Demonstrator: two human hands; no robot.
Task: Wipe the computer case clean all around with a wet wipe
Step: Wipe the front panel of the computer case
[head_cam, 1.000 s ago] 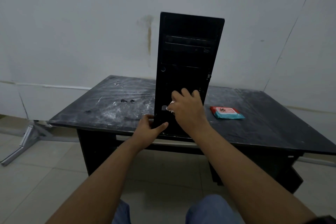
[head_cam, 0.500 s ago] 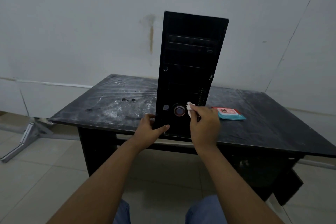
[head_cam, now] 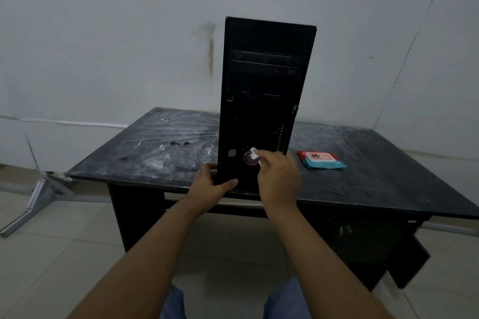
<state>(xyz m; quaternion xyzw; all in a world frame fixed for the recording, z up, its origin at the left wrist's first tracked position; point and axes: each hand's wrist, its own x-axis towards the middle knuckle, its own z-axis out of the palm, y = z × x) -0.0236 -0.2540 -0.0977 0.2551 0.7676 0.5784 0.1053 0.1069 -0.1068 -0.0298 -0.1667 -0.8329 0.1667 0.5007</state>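
- Dusty black table [head_cam: 363, 163] carries the case [head_cam: 264, 85], upright, long axis vertical.
- Your left hand [head_cam: 210, 186] grips its lower left edge.
- Your right hand [head_cam: 278, 176] pinches the wipe [head_cam: 254, 154] against the front; most of the panel rises above your fingertips [head_cam: 261, 160].

You work in dim, flat, bluish light with no hard shadows. Your right hand [head_cam: 278, 176] is slightly motion-blurred, and the black computer case [head_cam: 264, 85] loses detail in the gloom. Lines on the wall [head_cam: 103, 33] bow toward the edges.
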